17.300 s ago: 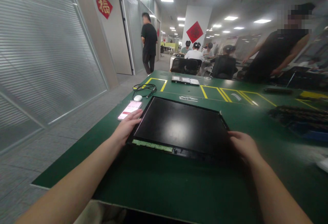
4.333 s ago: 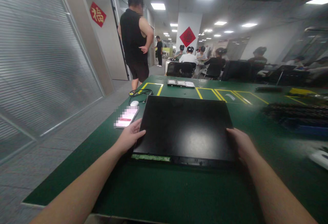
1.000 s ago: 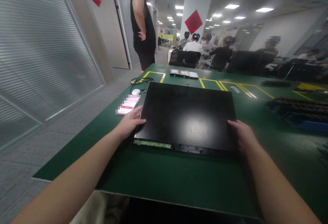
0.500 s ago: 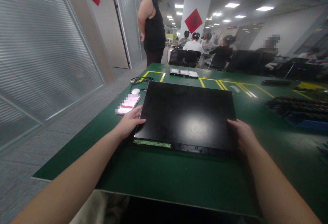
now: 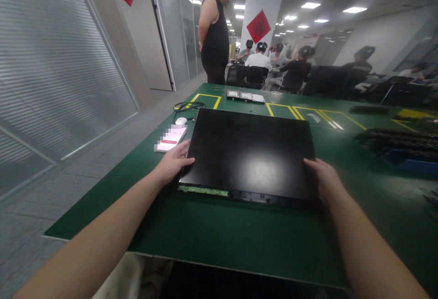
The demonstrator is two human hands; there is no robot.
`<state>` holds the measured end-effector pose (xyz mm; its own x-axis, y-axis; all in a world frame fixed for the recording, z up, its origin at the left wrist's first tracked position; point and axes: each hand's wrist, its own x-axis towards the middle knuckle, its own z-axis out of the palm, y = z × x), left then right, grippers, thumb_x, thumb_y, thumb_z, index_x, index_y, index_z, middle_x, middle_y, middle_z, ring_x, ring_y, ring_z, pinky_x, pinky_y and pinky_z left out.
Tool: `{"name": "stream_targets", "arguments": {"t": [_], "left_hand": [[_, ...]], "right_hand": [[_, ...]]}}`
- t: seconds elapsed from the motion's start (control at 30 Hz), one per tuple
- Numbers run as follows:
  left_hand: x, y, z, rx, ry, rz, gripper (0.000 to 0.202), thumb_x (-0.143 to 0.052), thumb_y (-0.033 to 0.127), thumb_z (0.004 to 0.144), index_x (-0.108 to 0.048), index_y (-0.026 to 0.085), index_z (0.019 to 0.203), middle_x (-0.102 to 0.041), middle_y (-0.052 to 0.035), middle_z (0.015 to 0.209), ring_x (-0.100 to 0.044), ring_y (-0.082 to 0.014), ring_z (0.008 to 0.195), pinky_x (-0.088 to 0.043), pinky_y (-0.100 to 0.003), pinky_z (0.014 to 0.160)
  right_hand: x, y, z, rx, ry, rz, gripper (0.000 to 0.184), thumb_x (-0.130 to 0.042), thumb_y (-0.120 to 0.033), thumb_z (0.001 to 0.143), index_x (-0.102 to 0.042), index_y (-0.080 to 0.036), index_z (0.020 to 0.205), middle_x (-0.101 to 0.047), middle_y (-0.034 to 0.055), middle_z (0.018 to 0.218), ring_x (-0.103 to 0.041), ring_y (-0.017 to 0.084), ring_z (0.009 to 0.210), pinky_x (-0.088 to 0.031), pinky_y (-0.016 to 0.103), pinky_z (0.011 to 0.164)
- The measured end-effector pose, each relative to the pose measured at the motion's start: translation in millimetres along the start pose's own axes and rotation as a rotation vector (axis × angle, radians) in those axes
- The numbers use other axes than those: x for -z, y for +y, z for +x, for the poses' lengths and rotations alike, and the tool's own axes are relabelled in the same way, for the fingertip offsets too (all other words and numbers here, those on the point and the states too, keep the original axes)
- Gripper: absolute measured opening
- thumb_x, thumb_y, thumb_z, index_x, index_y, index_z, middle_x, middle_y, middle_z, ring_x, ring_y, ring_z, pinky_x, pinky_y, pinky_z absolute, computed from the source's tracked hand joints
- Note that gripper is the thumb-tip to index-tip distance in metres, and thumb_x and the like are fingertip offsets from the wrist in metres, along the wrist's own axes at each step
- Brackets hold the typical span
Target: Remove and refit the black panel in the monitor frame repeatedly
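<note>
A flat black display panel (image 5: 249,153) is held between my two hands over the green table. A green circuit board strip (image 5: 203,191) shows along the left part of its near edge. My left hand (image 5: 174,162) grips the panel's left edge, thumb on top of the screen. At the right edge my right hand (image 5: 325,180) is closed, its thumb also on the screen and its other fingers hidden. Whether the panel's underside touches the table cannot be made out.
Left of the panel lie a lit phone (image 5: 171,138), a white mouse (image 5: 181,121) and a black cable (image 5: 185,106). Hard drives (image 5: 245,96) sit at the table's far side. A blue tray (image 5: 410,161) with dark parts is at right. A person (image 5: 215,34) stands beyond the table (image 5: 219,239).
The standing person in the background has shifted to the right. My hands and the display panel hold almost the same place.
</note>
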<state>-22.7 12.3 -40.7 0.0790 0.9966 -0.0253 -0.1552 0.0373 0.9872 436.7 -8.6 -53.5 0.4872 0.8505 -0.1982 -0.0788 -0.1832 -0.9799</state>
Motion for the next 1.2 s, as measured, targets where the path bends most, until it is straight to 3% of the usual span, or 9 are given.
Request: {"name": "stream_targets", "arguments": {"t": [0.27, 0.57, 0.9, 1.2], "left_hand": [[0.8, -3.0, 0.7, -0.022, 0.005, 0.031, 0.088, -0.085, 0.014, 0.062, -0.056, 0.017, 0.145, -0.073, -0.014, 0.132, -0.062, -0.0342, 0.13, -0.043, -0.049, 0.115], [0.2, -2.3, 1.0, -0.017, -0.016, -0.013, 0.083, -0.084, 0.011, 0.061, -0.06, 0.018, 0.14, -0.078, -0.0114, 0.122, -0.067, -0.0345, 0.124, -0.046, -0.05, 0.113], [-2.7, 1.9, -1.8, 0.004, -0.003, -0.008, 0.08, -0.084, 0.01, 0.059, -0.061, 0.017, 0.135, -0.078, -0.011, 0.121, -0.068, -0.0335, 0.122, -0.046, -0.049, 0.113], [-4.4, 4.5, -3.1, -0.007, 0.005, 0.027, 0.084, -0.086, 0.013, 0.056, -0.061, 0.016, 0.136, -0.078, -0.0125, 0.121, -0.067, -0.0355, 0.123, -0.044, -0.052, 0.113]], "right_hand": [[-1.9, -3.3, -4.7, 0.017, 0.015, -0.003, 0.02, -0.078, -0.025, 0.071, -0.073, -0.023, 0.09, -0.077, 0.0042, 0.08, -0.072, 0.022, 0.071, -0.057, 0.03, 0.062], [-2.5, -4.7, -6.0, 0.017, 0.005, -0.027, 0.018, -0.077, -0.024, 0.071, -0.072, -0.023, 0.088, -0.076, 0.0052, 0.076, -0.073, 0.023, 0.07, -0.057, 0.03, 0.059], [-4.0, -7.0, -8.0, -0.042, 0.001, 0.011, 0.018, -0.077, -0.026, 0.069, -0.074, -0.025, 0.087, -0.078, 0.0059, 0.085, -0.073, 0.024, 0.075, -0.059, 0.034, 0.065], [-2.5, -4.7, -5.8, -0.026, 0.002, -0.009, 0.02, -0.077, -0.026, 0.068, -0.073, -0.024, 0.087, -0.078, 0.0049, 0.083, -0.073, 0.024, 0.077, -0.058, 0.031, 0.063]]}}
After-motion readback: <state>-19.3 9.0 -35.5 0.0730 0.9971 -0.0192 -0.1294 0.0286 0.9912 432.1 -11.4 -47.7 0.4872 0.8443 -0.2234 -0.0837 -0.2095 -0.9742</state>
